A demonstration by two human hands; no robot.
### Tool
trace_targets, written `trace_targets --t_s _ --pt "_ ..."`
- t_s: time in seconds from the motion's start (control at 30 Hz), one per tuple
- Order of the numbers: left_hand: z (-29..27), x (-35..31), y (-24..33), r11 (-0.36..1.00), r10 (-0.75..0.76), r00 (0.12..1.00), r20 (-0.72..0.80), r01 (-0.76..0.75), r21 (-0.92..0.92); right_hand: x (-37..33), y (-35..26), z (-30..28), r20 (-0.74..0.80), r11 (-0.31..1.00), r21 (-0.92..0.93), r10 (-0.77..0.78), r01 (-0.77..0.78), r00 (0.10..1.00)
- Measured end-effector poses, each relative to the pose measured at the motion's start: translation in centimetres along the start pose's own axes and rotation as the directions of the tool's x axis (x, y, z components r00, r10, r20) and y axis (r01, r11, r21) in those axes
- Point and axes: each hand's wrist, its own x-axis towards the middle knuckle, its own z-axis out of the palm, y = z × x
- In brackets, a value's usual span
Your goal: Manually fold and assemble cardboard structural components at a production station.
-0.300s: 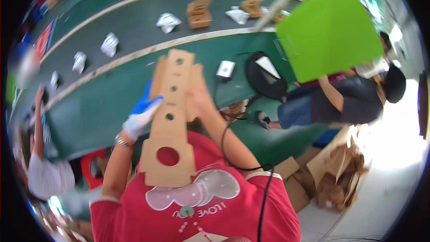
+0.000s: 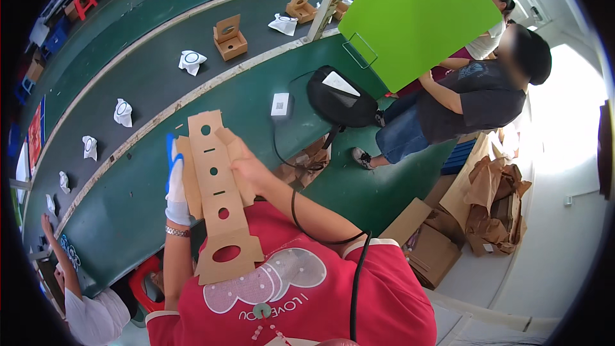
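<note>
A partly folded brown cardboard box blank (image 2: 224, 197) is held up in front of my chest, with a row of round holes, narrow slots and one large oval hole at its near end. My left hand (image 2: 176, 182), in a white glove with blue fingertips, grips its left side. On the opposite edge, my bare right hand (image 2: 248, 170) is closed around a side flap. The fingers of both hands are partly hidden by the cardboard.
Beyond the green table (image 2: 144, 176) runs a dark conveyor (image 2: 150, 70) carrying white-wrapped pieces (image 2: 123, 113) and open cardboard boxes (image 2: 230, 37). A black bag (image 2: 343, 99) and white box (image 2: 280, 105) lie ahead. At right, a person (image 2: 471, 99) holds a green board (image 2: 416, 19); cartons (image 2: 432, 243) stand nearby.
The view has turned, so the conveyor and its pieces sit farther left. The cardboard blank now tilts left and its far end is lower; both hands still hold it.
</note>
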Motion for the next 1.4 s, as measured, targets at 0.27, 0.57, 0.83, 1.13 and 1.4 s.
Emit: trace_targets --t_s 0.27,0.57,0.83,1.13,1.4 --pt "1.2 0.9 -1.3 0.996 0.073 0.997 -0.039 -0.075 -0.041 -0.8 -0.1 -0.5 -0.005 0.982 -0.057 0.179 -0.179 0.984" --pt "1.1 0.1 -5.5 0.998 0.066 0.957 -0.281 -0.057 0.04 1.0 3.0 -1.1 -0.121 0.907 -0.399 -0.202 0.139 0.972" --pt "0.9 0.4 -6.6 0.917 0.237 0.944 -0.231 -0.138 0.375 0.6 1.3 0.5 -0.368 0.994 -0.109 -0.044 0.004 0.929" --pt "-3.6 0.0 -0.5 0.781 -0.412 0.824 0.389 0.1 0.616 0.3 -1.8 -4.9 0.237 0.803 -0.545 0.422 -0.239 0.875" --pt "1.7 3.6 1.0 0.051 -0.473 0.829 0.299 -0.313 0.948 1.2 -2.9 -1.3 0.311 0.193 -0.937 0.072 0.292 0.948"
